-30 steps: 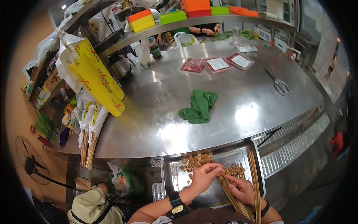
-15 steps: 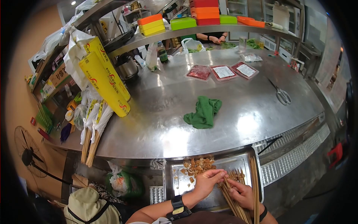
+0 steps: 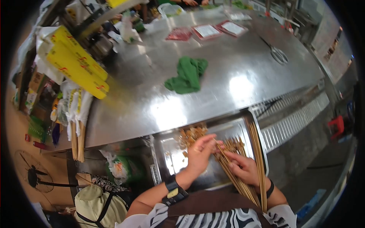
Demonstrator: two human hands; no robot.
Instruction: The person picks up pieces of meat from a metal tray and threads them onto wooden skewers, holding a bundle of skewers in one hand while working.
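Note:
A metal tray (image 3: 167,161) sits against the table's front edge. My left hand (image 3: 199,154) is over it, fingertips pinched at the tip of a thin wooden skewer (image 3: 220,146); whatever small piece they hold is hidden. My right hand (image 3: 244,167) grips that skewer lower down, above a bundle of skewers (image 3: 234,174) lying in the tray. The upper ends of several skewers carry brownish food (image 3: 236,145). Loose brown food pieces (image 3: 192,135) are heaped in the tray's far left corner. More bare skewers (image 3: 258,163) lean along its right side.
A green cloth (image 3: 187,76), scissors (image 3: 278,55) and flat red packs (image 3: 207,31) lie on the steel table (image 3: 133,110). Yellow rolls (image 3: 76,62) and bagged skewers (image 3: 78,125) are at left. A fan (image 3: 33,171) stands lower left. Another person's hands (image 3: 194,2) show at the far side.
My view has tilted down and shifted, so the table things appear higher and more to the left. Both hands remain together at the skewer over the tray.

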